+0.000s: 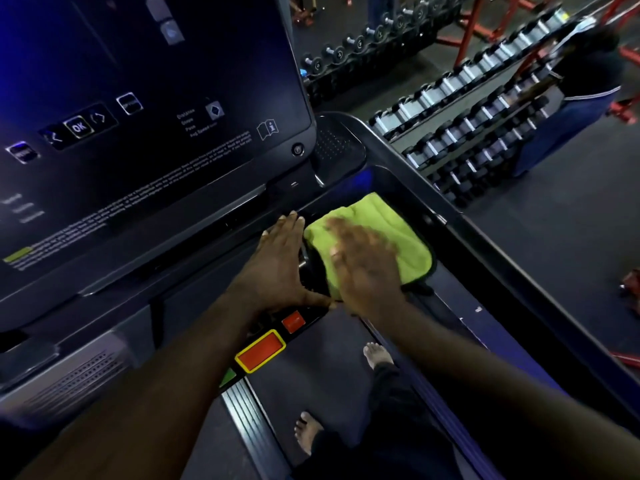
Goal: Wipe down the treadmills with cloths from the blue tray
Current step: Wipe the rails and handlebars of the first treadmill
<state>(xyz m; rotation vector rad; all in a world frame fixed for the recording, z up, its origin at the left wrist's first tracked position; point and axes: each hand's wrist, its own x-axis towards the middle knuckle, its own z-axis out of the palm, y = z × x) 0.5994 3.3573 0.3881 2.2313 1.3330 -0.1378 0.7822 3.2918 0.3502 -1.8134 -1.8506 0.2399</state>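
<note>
While your right hand [367, 268] lies flat on the lime-green cloth [384, 230], fingers straight and a little apart (the hand is blurred, so finer detail is lost), your left hand [280, 261] rests palm-down on the dark ledge just beside it. Its fingers are straight and close together, and the thumb is splayed toward your right wrist. Neither hand grips anything.

The cloth is plush microfibre with a dark stitched edge, folded into a rough rounded square. It sits on the treadmill [464, 237] console shelf, below the lower right corner of the screen [138, 98] and just inside the right side rail.

That screen is glossy black, with faint white lettering and an OK key. Under your left forearm sits a rectangular red button [259, 351] framed in yellow, with a smaller red one [293, 322] just above it. Your bare feet [377, 353] stand on the matte belt [322, 368].

Beyond the rail, the floor [571, 244] is dark speckled rubber. Two slanted dumbbell racks [467, 116] hold rows of dark round-ended weights, with red steel frames [485, 26] behind them. A person in dark clothing [585, 98] stands at the nearer rack.
</note>
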